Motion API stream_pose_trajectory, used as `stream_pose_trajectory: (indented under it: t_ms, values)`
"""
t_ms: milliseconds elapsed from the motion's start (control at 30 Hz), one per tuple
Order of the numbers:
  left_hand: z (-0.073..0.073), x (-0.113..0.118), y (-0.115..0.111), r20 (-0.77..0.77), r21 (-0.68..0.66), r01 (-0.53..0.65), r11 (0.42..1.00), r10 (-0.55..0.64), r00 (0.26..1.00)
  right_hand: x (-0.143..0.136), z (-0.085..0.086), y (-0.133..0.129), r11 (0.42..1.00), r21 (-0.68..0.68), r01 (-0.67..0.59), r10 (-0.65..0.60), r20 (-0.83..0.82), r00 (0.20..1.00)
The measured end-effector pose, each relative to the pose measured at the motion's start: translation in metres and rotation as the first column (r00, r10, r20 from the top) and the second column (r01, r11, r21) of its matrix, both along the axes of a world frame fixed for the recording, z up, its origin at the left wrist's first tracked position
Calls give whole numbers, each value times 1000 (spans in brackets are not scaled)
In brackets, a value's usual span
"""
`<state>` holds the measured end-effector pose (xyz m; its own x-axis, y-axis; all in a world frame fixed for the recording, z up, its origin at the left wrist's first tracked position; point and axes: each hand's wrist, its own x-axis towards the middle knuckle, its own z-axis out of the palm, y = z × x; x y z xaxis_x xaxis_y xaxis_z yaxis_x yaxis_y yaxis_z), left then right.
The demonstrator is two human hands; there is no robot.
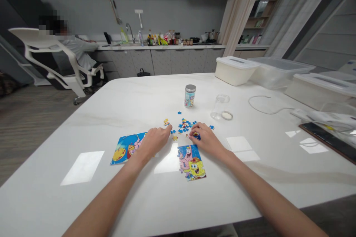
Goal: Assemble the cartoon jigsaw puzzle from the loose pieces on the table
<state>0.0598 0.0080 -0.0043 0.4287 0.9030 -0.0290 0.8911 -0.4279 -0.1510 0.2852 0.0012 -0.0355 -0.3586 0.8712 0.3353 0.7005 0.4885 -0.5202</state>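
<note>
A partly joined jigsaw puzzle (197, 168) with a pink starfish and a yellow sponge character lies flat near the table's front. Beyond it are several loose, mostly blue puzzle pieces (183, 126). My right hand (205, 137) is bent over their right side, thumb and fingers closed at a small puzzle piece (187, 136). My left hand (155, 141) is closed at the left of the pieces, its fingertips close to a yellow piece (166, 122); whatever it may hold is hidden. Under my left hand and wrist, a picture card (122, 148) is partly covered.
A printed jar with a metal lid (189, 96) stands behind the pieces. To its right are a clear jar (219, 106) and a round lid (227, 115). White bins (236, 70) and a cable (267, 112) lie farther right. A person (80, 50) sits at the far left.
</note>
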Motion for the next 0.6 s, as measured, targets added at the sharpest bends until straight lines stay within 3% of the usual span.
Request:
stream_pose_trajectory:
  t_ms: [267, 400, 500, 600]
  values:
    - [6, -1, -5, -23, 65, 22, 998, -21, 1000, -2, 3, -6, 999, 23, -26, 27, -17, 999]
    - [11, -3, -7, 5, 120, 88, 989, -90, 996, -5, 11, -12, 992, -98, -77, 55, -213, 975]
    - [14, -5, -8, 14, 69, 189, 980, -191, 982, -6, 16, -16, 923, -298, -245, 108, -410, 906]
    - [17, -5, -10, 90, -23, 245, 969, -242, 966, -7, 19, -20, 834, -426, -350, 87, -526, 846]
